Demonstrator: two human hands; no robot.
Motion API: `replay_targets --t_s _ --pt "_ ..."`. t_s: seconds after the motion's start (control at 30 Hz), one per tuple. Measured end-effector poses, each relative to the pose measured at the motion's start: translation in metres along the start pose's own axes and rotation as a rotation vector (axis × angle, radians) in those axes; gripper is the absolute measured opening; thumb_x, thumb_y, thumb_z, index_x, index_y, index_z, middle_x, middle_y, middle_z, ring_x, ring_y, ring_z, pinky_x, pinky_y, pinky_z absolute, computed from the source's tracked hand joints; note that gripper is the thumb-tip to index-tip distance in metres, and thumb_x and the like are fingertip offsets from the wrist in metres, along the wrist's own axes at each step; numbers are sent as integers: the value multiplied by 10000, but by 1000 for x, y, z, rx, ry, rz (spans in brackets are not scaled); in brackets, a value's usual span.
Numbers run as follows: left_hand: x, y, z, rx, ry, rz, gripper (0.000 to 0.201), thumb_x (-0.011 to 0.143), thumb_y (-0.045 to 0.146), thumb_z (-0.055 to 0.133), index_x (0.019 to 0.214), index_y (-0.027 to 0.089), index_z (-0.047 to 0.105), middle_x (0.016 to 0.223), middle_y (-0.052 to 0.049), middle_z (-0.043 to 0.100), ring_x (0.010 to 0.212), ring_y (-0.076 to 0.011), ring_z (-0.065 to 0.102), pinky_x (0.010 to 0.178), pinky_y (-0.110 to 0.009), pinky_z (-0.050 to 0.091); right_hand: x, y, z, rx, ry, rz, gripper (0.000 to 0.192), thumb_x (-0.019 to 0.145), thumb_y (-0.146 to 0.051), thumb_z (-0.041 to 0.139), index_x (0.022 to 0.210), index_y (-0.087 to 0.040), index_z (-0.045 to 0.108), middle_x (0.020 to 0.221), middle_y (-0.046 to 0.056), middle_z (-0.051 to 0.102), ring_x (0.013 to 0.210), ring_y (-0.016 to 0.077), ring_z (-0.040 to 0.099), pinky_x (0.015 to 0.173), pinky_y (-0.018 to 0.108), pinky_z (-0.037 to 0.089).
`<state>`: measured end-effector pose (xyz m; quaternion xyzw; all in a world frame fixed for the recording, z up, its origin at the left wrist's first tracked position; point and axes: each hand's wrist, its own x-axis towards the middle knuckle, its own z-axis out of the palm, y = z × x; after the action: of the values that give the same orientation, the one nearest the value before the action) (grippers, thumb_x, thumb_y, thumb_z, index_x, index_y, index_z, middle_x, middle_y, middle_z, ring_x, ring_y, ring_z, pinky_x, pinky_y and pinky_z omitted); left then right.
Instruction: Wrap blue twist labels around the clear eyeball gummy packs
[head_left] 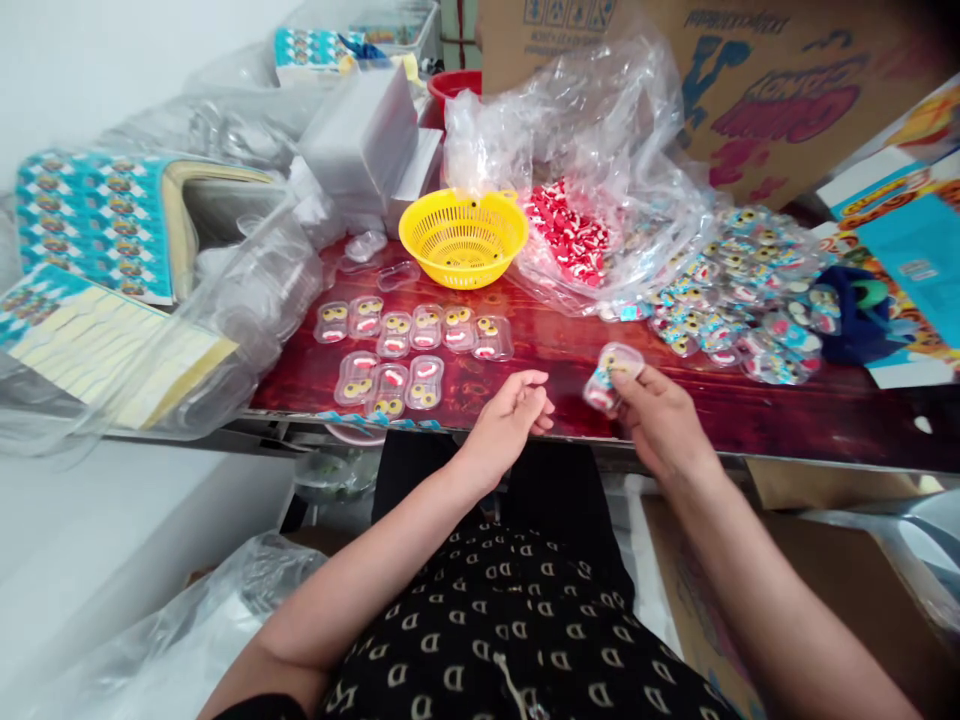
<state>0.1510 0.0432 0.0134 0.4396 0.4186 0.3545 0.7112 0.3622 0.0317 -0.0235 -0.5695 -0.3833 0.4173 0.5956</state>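
While the right hand (660,420) pinches a glossy clear blister pack (611,375) above the table's (787,410) front edge, the left hand (510,415) curls loosely, empty. Bare red wood lies between them; filled packs (405,350) sit left, near the yellow mesh basket (463,237).

This looks like a small packing workshop. A dark red wooden table (570,350) carries rows of small clear plastic blister packs (405,350), a round yellow plastic basket (463,237), stacks of blue printed backing cards (90,225), crumpled clear plastic bags (592,150) and a big brown cardboard carton (750,90).
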Motion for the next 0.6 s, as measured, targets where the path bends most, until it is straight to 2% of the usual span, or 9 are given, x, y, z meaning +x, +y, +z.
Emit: replay_targets --t_s 0.07,0.17,0.23,0.27,0.33,0.4,0.43,0.5,0.6 --pt "0 -5 -3 134 13 66 208 961 245 550 1157 201 603 896 -1 619 790 -130 614 807 -298 495 48 -7 -32 -61 -3 -77 306 754 -458 840 863 -188 743 713 35 708 540 153 624 459 275 480" --pt "2 -12 -6 311 29 140 232 944 239 558 1164 204 622 942 -19 638 820 -151 607 817 -317 492 116 -43 -81 -67 110 -283 335 793 -579 754 714 -261 685 788 97 707 703 240 696 607 412 563" --pt "3 -16 -6 397 55 176 236 947 246 552 1164 203 634 976 -36 662 821 -162 609 814 -327 496 142 -67 -95 -91 89 -302 467 857 -628 657 565 -271 585 760 132 687 773 271 725 708 474 568" --pt "4 -18 -6 433 64 194 227 950 245 547 1152 204 643 990 -43 676 831 -169 617 826 -334 500 146 -74 -92 -115 55 -292 514 886 -610 630 524 -255 545 730 148 678 761 264 728 724 476 557" --pt "5 -20 -6 503 65 244 200 958 239 533 1104 206 666 1020 -59 699 880 -187 637 872 -351 505 137 -73 -66 -141 -19 -269 453 906 -537 637 587 -217 594 782 161 718 749 239 736 744 461 560" --pt "5 -20 -8 569 28 307 193 970 229 510 1047 204 685 1019 -70 708 926 -203 649 915 -365 502 114 -54 -18 -180 -132 -240 258 885 -464 692 877 -208 731 992 140 774 843 238 761 811 450 594" --pt "5 -21 -8 596 4 335 196 973 223 502 1021 202 691 1000 -71 707 926 -206 652 922 -369 502 102 -42 9 -216 -210 -220 278 868 -444 722 1024 -215 753 1082 134 778 895 255 767 834 462 610" --pt "4 -22 -10 630 -33 372 208 974 210 491 991 204 698 956 -67 696 901 -207 654 915 -372 508 83 -20 60 -328 -352 -222 429 780 -353 815 1180 -218 742 1240 129 749 1122 302 723 986 499 578" --pt "3 -24 -12 640 -41 394 216 972 199 487 997 210 701 935 -60 685 877 -206 653 893 -372 518 79 -7 112 -850 -595 -404 714 752 -268 821 1421 -160 595 1530 176 546 1460 344 467 1213 526 376"
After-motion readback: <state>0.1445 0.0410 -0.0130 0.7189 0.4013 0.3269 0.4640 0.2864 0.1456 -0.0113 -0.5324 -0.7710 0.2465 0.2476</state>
